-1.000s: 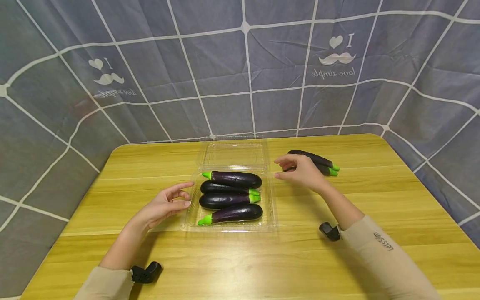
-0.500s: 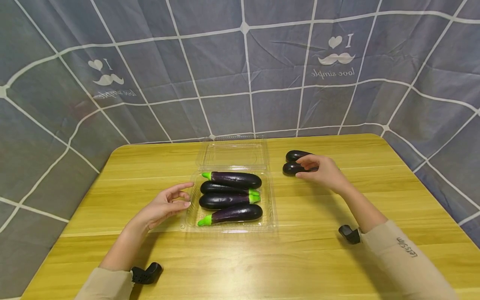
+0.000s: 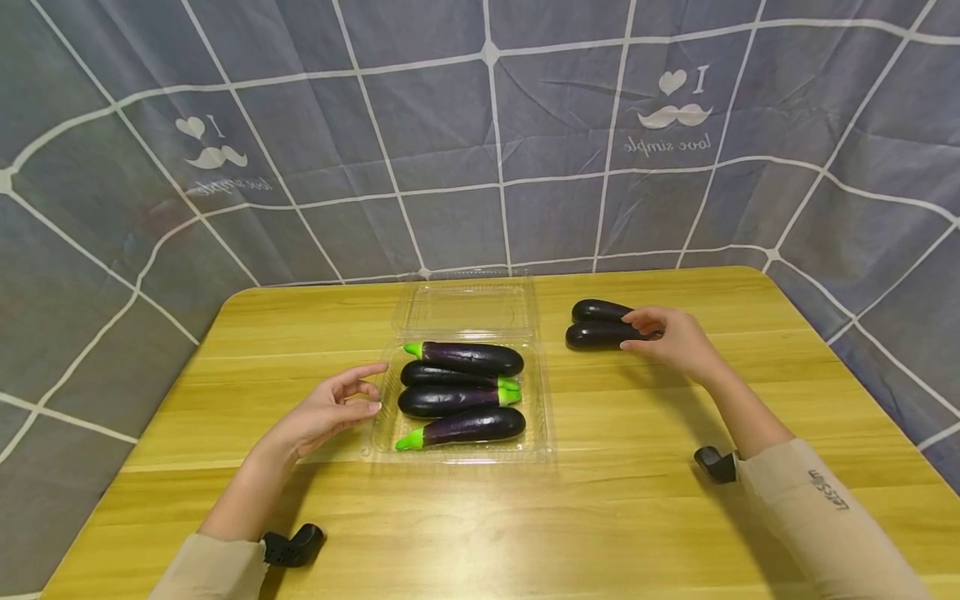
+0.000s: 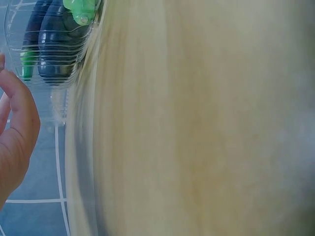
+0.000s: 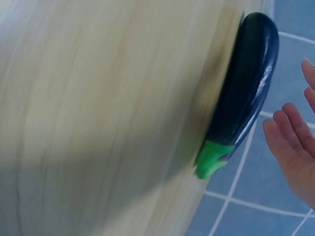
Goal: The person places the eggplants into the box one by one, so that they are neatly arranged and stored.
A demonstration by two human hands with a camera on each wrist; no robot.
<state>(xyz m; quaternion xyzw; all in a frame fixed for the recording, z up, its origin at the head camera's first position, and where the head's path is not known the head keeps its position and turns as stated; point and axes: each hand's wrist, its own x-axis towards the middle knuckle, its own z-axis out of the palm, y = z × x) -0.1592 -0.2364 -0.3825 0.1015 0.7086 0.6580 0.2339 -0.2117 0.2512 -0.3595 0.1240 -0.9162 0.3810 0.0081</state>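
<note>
Several dark purple eggplants (image 3: 450, 402) with green stems lie side by side in a clear plastic clamshell box (image 3: 543, 400), its lid folded back toward the wall. By the box's left edge is my left hand (image 3: 318, 414), fingers relaxed; whether it touches the plastic I cannot tell. Two more eggplants (image 3: 596, 336) lie together on the table to the right. Over their right ends my right hand (image 3: 671, 342) hovers with fingers loosely bent and nothing held, hiding the stems in the head view. The right wrist view shows a gap between that hand and the nearer eggplant (image 5: 246, 83).
The wooden table (image 3: 480, 525) ends at a grey, white-lined curtain (image 3: 450, 150) behind and at both sides. The open lid (image 3: 468, 308) lies near the table's far edge.
My right hand has moved right, from beside the box's right edge to over the two loose eggplants, uncovering their left ends. The left hand and the box have stayed put.
</note>
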